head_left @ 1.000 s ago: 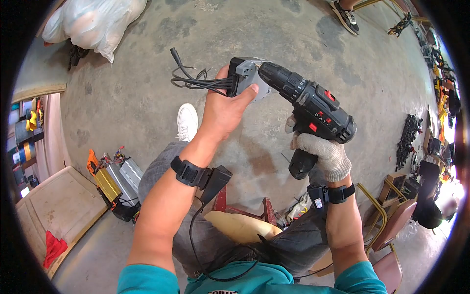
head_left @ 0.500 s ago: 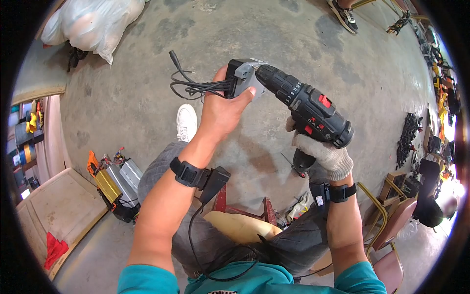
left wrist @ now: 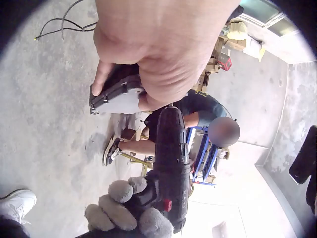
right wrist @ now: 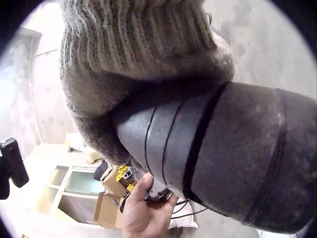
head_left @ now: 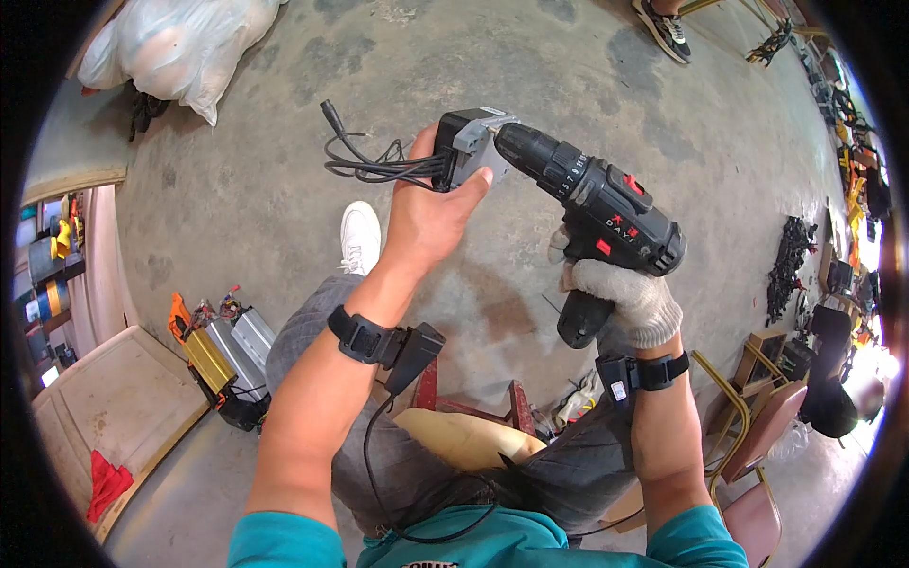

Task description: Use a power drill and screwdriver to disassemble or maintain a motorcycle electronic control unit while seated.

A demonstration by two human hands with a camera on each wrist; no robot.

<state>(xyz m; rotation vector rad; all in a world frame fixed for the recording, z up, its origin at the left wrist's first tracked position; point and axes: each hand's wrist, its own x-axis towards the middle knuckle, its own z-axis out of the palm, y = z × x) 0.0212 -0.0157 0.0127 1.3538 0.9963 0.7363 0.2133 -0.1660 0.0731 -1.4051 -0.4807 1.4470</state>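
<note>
My bare left hand [head_left: 431, 213] grips a small black-and-grey box [head_left: 473, 147], its thumb laid along the grey face. A bundle of black cables [head_left: 383, 166] comes out of the box's left side, one ending in a plug. In my right hand [head_left: 630, 298], which wears a knitted glove, I hold a black cordless drill [head_left: 592, 194] by its handle. The drill's nose points up and left, with its tip right at the box's edge. In the left wrist view the gloved fingers [left wrist: 116, 210] curl round the drill's handle.
A white bag [head_left: 189, 52] lies at the upper left. Metal-cased units [head_left: 227, 350] stand on the floor left of my leg, near a wooden board [head_left: 114, 417]. Chairs [head_left: 757, 426] stand at the right. Another person [left wrist: 198, 109] bends over in the background.
The box and both hands have shifted slightly left. The drill rolled and dipped half a second ago and has turned back since. Its tip stays at the box's edge.
</note>
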